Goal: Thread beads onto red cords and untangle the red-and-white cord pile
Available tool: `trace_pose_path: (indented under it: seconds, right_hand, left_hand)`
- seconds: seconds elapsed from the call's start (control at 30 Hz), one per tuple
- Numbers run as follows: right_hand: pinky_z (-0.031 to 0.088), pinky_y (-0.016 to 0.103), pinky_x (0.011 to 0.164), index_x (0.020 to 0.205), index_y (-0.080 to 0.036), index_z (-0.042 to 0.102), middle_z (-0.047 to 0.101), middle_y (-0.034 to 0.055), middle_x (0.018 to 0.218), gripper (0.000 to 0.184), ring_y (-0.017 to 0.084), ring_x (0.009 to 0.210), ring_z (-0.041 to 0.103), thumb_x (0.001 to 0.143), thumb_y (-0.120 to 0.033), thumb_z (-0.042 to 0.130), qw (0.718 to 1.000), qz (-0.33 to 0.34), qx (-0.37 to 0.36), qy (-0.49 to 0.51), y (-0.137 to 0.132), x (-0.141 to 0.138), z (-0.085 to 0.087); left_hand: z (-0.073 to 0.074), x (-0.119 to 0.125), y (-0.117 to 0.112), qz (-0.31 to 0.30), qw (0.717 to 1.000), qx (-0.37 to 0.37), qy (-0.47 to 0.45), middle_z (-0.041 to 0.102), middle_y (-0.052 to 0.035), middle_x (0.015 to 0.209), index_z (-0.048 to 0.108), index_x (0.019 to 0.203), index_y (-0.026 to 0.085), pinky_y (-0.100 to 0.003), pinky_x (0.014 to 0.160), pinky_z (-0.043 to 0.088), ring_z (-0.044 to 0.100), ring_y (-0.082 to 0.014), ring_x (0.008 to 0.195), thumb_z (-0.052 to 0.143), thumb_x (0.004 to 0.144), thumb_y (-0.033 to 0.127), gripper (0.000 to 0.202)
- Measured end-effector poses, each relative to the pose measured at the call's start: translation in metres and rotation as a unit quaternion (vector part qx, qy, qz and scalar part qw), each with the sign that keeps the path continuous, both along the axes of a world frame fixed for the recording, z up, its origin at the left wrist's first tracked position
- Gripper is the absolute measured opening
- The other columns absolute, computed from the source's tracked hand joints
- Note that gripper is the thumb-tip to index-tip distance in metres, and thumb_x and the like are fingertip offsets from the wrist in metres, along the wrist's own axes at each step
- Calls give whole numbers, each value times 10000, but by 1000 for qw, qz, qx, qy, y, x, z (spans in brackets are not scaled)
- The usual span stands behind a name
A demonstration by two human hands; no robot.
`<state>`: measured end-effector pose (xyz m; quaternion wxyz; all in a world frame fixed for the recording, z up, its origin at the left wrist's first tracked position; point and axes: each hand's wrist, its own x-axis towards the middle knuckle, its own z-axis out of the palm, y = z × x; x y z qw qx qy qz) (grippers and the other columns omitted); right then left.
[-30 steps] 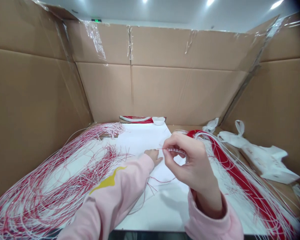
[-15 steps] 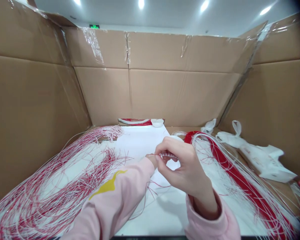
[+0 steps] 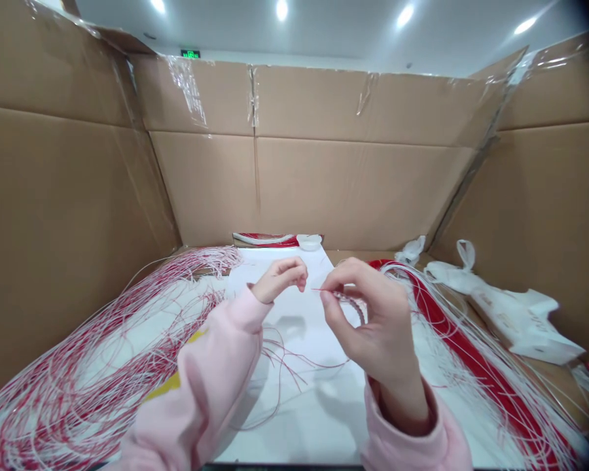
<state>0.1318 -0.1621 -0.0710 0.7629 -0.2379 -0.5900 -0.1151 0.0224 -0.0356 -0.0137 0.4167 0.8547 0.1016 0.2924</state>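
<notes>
My right hand [image 3: 373,314] pinches a braided red-and-white cord [image 3: 357,307] between thumb and forefinger. A short red end of it sticks out to the left of the fingertips, and the rest curves back under the palm. My left hand [image 3: 282,278] is a little to the left, raised above the white sheet [image 3: 269,261] with its fingers curled together. Whether anything is in those fingers I cannot make out. Loose red and white strands [image 3: 294,360] trail below the hands over the white surface.
A large bundle of red-and-white cords [image 3: 93,366] lies on the left. More red and white cords [image 3: 476,347] run along the right. White plastic bags [image 3: 510,314] lie beyond them. A small white dish [image 3: 309,242] stands at the back, and cardboard walls [image 3: 304,183] enclose the table.
My left hand has come out from behind my right hand, moving left and up, and is now apart from it. My right hand keeps its pinch on the braided cord.
</notes>
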Motion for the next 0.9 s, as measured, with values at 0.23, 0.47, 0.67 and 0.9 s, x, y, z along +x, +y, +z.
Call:
trace_pose_path:
  seconds: [0.23, 0.47, 0.67, 0.9]
  right_hand:
    - [517, 223, 636, 763, -160, 517, 574, 38, 888, 128, 137, 842, 558, 706, -45, 514, 999, 19, 27, 28, 0, -5, 1]
    - [529, 222, 634, 772, -157, 523, 576, 36, 898, 168, 130, 811, 572, 682, -15, 524, 998, 31, 44, 23, 0, -9, -1]
    - [538, 252, 639, 773, -172, 529, 581, 38, 913, 172, 136, 787, 581, 686, -23, 522, 999, 24, 45, 19, 1, -8, -2]
    - [537, 259, 619, 766, -175, 528, 588, 46, 908, 159, 140, 764, 585, 693, -34, 520, 999, 11, 44, 18, 1, -9, -2]
  left_hand:
    - [1, -12, -49, -148, 983, -24, -107, 505, 0, 636, 541, 691, 125, -210, 545, 437, 530, -88, 559, 503, 792, 232, 153]
    - [-7, -10, -59, -132, 978, 39, -159, 540, -2, 679, 584, 746, 150, -214, 635, 453, 552, -86, 635, 501, 805, 217, 121]
    - [-8, -11, -59, -127, 978, 37, -161, 546, -2, 708, 592, 772, 165, -219, 641, 460, 555, -86, 649, 505, 801, 204, 99]
    - [-9, -11, -62, -79, 981, 58, -171, 547, -10, 704, 574, 736, 157, -218, 615, 470, 550, -88, 625, 565, 755, 196, 44]
